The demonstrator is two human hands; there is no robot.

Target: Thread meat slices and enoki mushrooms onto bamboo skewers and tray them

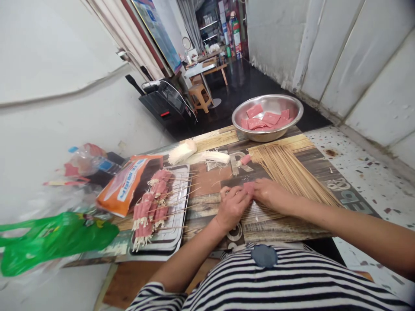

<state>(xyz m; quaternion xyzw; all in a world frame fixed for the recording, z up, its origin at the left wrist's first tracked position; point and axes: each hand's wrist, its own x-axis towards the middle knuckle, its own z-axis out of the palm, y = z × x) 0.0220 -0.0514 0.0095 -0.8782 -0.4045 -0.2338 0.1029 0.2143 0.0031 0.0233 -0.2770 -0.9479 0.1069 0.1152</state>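
Note:
My left hand [234,204] and my right hand [271,195] meet over the near middle of the table, fingers bent and closed on a pink meat slice [249,187] between them. Whatever lies inside the slice is hidden. Just beyond them rests a small meat roll [245,159] with white enoki ends sticking out. To its left are bunches of enoki mushrooms [183,151]. Beside my right forearm a wide spread of bamboo skewers [288,172] covers the wood-pattern table. On the left, a tray [177,242] bears several skewered meat rolls [152,201].
A steel bowl [268,137] with pink meat slices [267,119] stands at the far right corner. Left of the tray lie an orange packet [125,185] and a green plastic bag [58,237]. Beyond the table are a black appliance [165,103] and an orange stool [199,97].

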